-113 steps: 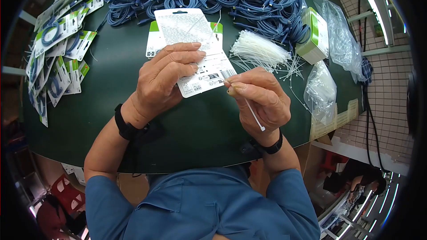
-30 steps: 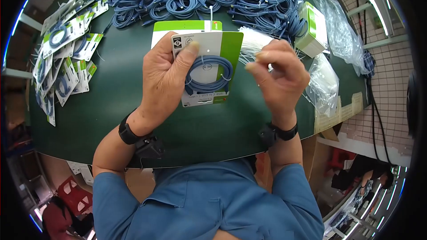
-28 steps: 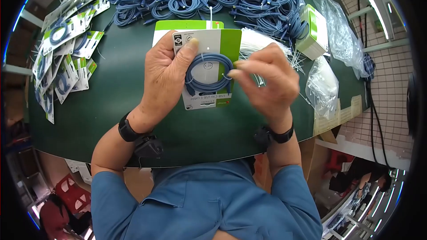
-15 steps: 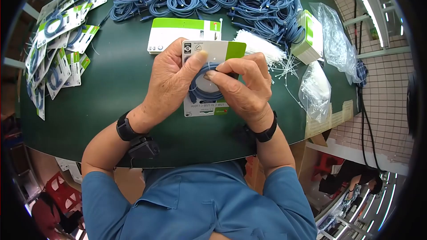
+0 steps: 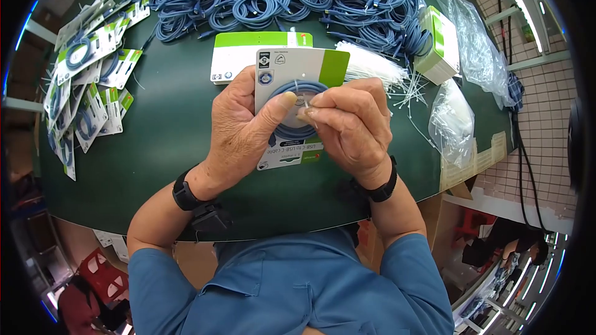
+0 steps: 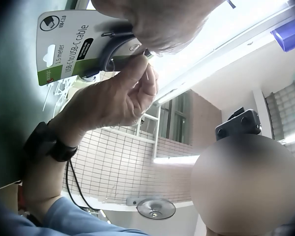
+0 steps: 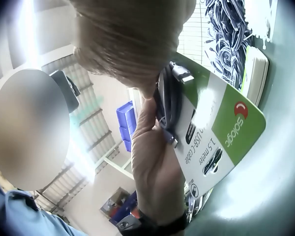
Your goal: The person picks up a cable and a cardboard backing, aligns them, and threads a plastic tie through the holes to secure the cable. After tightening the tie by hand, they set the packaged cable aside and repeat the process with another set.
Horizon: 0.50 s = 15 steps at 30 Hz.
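A white and green card [image 5: 292, 62] carrying a coiled blue cable [image 5: 290, 132] is held above the table in the head view. My left hand [image 5: 239, 124] grips the card's left side, its thumb over the front near the coil. At the coil's right part, my right hand [image 5: 354, 121] pinches a thin white tie between thumb and forefinger. The card [image 6: 64, 49] and right hand [image 6: 113, 98] show in the left wrist view. In the right wrist view, cable plugs lie against the card [image 7: 221, 118], with the left hand [image 7: 157, 162] behind it.
Coiled blue cables [image 5: 261, 0] cover the table's far side. Carded cables [image 5: 93, 56] pile at the left, with a card stack [image 5: 233, 56] behind my hands. White ties [image 5: 372, 71], a card block [image 5: 437, 46] and plastic bags [image 5: 450, 121] lie at the right.
The card has turned from its printed back to the cable side. My right hand has moved from the card's right edge onto the coil; my left thumb has shifted toward the coil.
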### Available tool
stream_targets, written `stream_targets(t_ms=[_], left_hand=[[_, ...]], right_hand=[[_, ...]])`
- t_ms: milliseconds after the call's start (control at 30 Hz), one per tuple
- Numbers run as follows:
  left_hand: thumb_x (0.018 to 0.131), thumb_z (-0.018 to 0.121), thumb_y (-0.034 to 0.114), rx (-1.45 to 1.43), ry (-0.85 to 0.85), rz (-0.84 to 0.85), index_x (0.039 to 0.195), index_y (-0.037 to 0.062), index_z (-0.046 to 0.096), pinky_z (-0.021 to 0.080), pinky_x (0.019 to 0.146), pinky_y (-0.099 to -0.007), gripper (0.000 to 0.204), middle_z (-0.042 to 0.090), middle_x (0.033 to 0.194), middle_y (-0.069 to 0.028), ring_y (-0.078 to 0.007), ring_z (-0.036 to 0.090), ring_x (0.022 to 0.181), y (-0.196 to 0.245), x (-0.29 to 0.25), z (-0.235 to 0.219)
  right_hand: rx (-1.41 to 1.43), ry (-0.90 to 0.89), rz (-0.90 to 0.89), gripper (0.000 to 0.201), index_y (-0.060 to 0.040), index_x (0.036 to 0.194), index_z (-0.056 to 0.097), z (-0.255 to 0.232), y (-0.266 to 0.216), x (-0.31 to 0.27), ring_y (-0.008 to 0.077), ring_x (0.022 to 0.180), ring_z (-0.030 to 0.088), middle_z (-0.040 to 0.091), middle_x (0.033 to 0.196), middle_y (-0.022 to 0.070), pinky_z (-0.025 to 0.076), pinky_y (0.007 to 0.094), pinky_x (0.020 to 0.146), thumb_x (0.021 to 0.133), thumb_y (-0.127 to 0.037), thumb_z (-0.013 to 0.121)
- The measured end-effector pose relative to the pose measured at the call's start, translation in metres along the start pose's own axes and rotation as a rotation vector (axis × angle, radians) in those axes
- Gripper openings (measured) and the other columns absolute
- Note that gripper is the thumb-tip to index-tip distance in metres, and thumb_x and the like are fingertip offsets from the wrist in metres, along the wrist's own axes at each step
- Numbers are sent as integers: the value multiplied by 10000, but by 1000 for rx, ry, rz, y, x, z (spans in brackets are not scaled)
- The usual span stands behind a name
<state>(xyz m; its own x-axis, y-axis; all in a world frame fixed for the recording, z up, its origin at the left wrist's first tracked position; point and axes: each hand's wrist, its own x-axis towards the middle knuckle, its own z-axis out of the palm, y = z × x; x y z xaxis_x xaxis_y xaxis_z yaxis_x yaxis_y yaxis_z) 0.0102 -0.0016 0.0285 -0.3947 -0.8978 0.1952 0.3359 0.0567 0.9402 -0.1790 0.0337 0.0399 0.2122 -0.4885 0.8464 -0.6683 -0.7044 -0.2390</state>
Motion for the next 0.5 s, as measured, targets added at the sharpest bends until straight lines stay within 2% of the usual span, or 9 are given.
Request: stream_targets(t_ms=[100, 200, 500], left_hand=[[1022, 683, 99, -148, 49, -37, 1306, -29, 602, 585, 888, -291, 322, 734, 1172, -106, -126, 697, 1028, 2, 3, -3], [1023, 680, 100, -165, 40, -36, 1307, -31, 600, 587, 897, -294, 323, 732, 1174, -114, -133, 703, 1031, 0, 5, -7], [1020, 680, 96, -164, 63, -22, 1334, -30, 592, 579, 923, -297, 349, 728, 1194, -115, -136, 704, 1030, 0, 5, -8]], right_hand=[[-4, -19, -6, 266, -106, 937, 699, -1, -6, 1, 205, 785, 633, 713, 984, 36, 520, 318, 648, 763, -10, 875], [161, -1, 25, 272, -101, 949, 675, 4, -7, -3, 209, 753, 662, 738, 1000, 54, 537, 317, 617, 780, -38, 878], [303, -23, 44, 273, -96, 948, 639, 5, -16, -4, 236, 800, 737, 763, 1036, 102, 584, 330, 645, 808, -49, 869]])
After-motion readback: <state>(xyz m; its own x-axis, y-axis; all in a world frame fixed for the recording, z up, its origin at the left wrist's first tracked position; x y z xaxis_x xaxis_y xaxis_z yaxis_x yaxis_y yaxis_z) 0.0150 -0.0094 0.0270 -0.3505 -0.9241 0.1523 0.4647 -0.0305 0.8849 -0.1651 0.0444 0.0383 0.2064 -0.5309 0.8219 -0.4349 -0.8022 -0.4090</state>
